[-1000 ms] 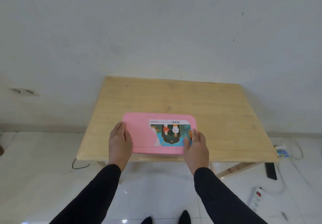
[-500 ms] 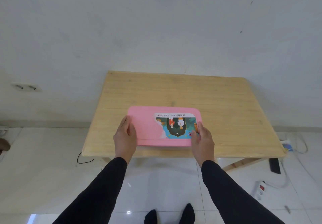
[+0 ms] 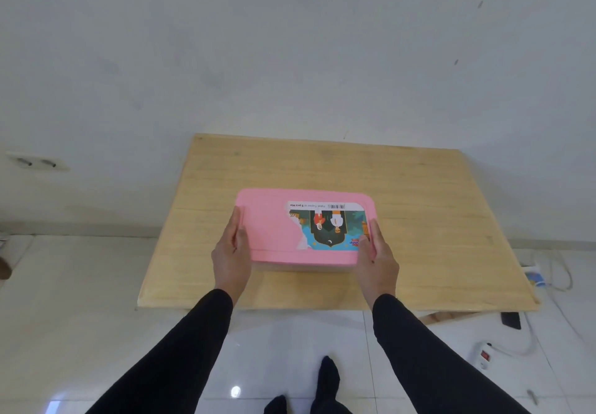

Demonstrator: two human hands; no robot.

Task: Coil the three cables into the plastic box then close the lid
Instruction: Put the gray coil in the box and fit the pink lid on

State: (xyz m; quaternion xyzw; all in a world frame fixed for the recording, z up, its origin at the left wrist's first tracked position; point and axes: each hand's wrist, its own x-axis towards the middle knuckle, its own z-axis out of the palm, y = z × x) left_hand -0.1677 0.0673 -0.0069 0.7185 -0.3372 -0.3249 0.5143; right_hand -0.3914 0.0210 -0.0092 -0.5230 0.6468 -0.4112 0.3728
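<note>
A plastic box with a pink lid (image 3: 274,229) rests on the wooden table (image 3: 419,194), the lid down on top of it. A torn colourful sticker (image 3: 329,226) covers the lid's right half. My left hand (image 3: 230,252) lies flat against the box's left edge, and my right hand (image 3: 375,254) presses on its right edge. Both hands hold the box between them. No cable is visible; the lid hides the inside of the box.
The table stands against a white wall on a white tiled floor. A power strip (image 3: 483,354) with cords, a dark device (image 3: 511,320) and a small blue-and-white object (image 3: 535,276) lie on the floor at the right. A wall socket (image 3: 37,162) is at the left.
The box has slid away from the table's front edge toward the middle, with both hands staying on its sides. The camera has tilted down.
</note>
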